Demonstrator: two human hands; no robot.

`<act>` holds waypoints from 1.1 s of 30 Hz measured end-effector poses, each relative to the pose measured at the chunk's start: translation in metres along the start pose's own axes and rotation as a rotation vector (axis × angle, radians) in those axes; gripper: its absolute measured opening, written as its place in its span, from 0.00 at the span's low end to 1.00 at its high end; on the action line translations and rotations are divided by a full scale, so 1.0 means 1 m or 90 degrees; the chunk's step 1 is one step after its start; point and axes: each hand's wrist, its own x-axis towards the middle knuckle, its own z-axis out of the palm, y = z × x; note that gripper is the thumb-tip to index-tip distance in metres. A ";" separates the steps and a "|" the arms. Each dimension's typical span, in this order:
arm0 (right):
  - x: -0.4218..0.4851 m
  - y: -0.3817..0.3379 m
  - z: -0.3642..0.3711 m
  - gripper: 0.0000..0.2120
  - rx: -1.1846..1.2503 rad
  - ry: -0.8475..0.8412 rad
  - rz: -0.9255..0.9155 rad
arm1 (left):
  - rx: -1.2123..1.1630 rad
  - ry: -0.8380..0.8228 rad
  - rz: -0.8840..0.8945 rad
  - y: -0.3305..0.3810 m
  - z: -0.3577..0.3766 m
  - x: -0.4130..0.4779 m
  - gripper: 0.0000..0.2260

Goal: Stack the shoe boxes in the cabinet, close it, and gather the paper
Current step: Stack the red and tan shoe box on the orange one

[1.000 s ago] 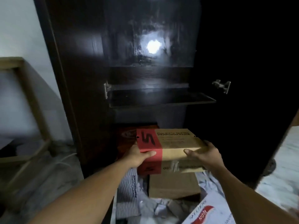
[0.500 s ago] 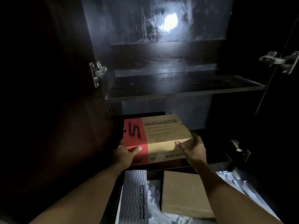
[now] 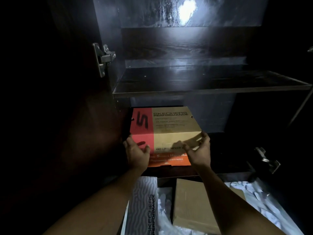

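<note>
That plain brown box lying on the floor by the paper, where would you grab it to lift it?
Take the plain brown box by its two long side edges, one hand each, coming from above. It lies flat with its broad top bare, and crumpled paper pads both sides.

Count's pretty simple: two shoe boxes stacked in the cabinet, a tan-and-red box [image 3: 166, 128] on an orange box [image 3: 169, 161]. Two more on the floor at 6 o'clock, a grey patterned box [image 3: 144, 206] and a plain brown box [image 3: 191, 204]. Two hands, left hand [image 3: 136, 152] and right hand [image 3: 199, 150]. Two metal hinges, upper hinge [image 3: 103, 58] at 10 o'clock and lower hinge [image 3: 266, 159] at 4. One bare shelf [image 3: 203, 89].
</note>
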 end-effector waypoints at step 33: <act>-0.053 -0.090 -0.141 0.47 -0.202 -0.067 0.029 | 0.163 -0.352 0.130 0.095 -0.044 -0.066 0.40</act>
